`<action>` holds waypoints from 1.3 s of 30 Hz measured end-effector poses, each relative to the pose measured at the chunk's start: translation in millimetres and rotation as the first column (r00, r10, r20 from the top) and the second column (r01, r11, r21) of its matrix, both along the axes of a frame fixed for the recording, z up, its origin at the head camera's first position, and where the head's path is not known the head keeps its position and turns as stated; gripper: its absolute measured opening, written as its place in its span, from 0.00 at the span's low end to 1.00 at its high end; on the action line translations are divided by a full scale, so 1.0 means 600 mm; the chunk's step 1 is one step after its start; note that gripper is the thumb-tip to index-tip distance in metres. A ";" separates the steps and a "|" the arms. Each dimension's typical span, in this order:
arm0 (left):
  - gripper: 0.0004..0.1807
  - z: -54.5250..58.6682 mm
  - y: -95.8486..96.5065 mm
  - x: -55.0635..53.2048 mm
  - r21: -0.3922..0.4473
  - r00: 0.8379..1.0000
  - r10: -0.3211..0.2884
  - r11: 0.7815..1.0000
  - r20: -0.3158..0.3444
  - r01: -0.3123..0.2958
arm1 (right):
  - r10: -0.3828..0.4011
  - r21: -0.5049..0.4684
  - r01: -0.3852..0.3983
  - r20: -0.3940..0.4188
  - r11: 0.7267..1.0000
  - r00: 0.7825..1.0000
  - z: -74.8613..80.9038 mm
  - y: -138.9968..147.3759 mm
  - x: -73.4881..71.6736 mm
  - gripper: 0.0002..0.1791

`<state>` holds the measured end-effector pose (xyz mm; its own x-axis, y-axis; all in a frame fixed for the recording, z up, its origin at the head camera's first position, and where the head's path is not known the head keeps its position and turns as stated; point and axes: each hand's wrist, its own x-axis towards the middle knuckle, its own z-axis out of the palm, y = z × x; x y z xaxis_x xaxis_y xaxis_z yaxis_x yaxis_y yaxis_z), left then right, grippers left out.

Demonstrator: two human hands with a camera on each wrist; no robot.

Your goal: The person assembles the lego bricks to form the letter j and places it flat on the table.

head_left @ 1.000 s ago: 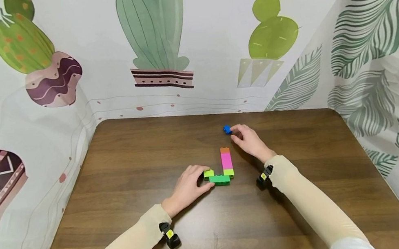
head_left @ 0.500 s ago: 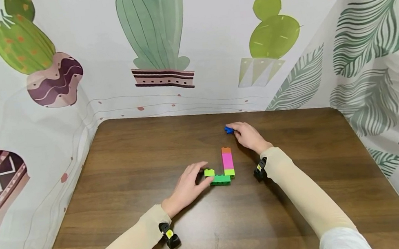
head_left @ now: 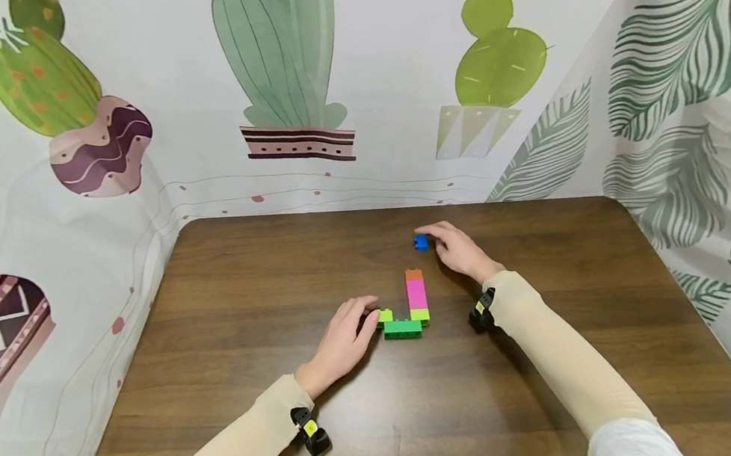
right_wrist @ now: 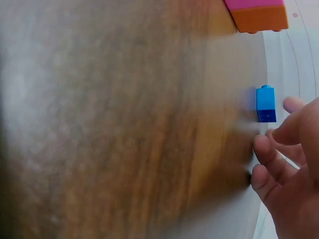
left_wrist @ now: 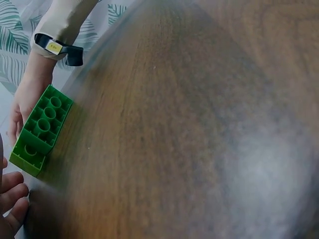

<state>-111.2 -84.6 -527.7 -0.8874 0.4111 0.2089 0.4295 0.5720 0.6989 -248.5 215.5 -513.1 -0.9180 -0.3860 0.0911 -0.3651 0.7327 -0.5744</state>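
A joined row of toy building bricks lies on the table: a long green brick (head_left: 403, 330) in front, a lime brick (head_left: 385, 316) at its left end, and another lime, a pink (head_left: 417, 293) and an orange brick (head_left: 414, 274) running back from its right end. The green brick's hollow underside (left_wrist: 48, 117) faces the left wrist camera. My left hand (head_left: 341, 343) rests beside the left lime brick, fingers loosely extended. Farther back, a small blue brick (head_left: 420, 242) sits by itself. My right hand (head_left: 462, 251) is just right of it, index fingertip right at its far edge, thumb apart.
The brown wooden table (head_left: 243, 279) ends at a white cloth backdrop (head_left: 388, 67) printed with cacti and leaves. Black wrist cameras (head_left: 312, 433) sit on both sleeves.
The left thumb has drawn back off the green brick, and the left fingers have loosened. By the right fingertips, the blue brick has turned and shifted slightly nearer.
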 end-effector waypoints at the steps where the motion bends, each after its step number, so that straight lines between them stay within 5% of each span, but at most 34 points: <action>1: 0.22 0.000 0.000 0.000 -0.001 1.000 -0.001 1.000 0.001 0.001 | 0.013 0.014 -0.013 0.001 1.000 1.000 -0.001 0.001 0.001 0.26; 19: 0.17 0.009 -0.006 0.002 0.021 0.998 0.061 0.998 -0.016 -0.060 | 0.021 -0.014 -0.021 0.024 1.000 0.999 -0.001 -0.007 0.020 0.13; 39: 0.18 0.010 -0.009 0.004 0.000 0.997 0.073 0.997 -0.008 -0.073 | 0.063 -0.013 -0.062 0.057 0.998 0.996 0.000 -0.022 0.032 0.14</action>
<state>-109.1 -89.8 -522.0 -0.9134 0.3451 0.2161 0.3920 0.6021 0.6955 -229.3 202.6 -513.2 -0.8958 -0.4423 0.0434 -0.3764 0.7030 -0.6034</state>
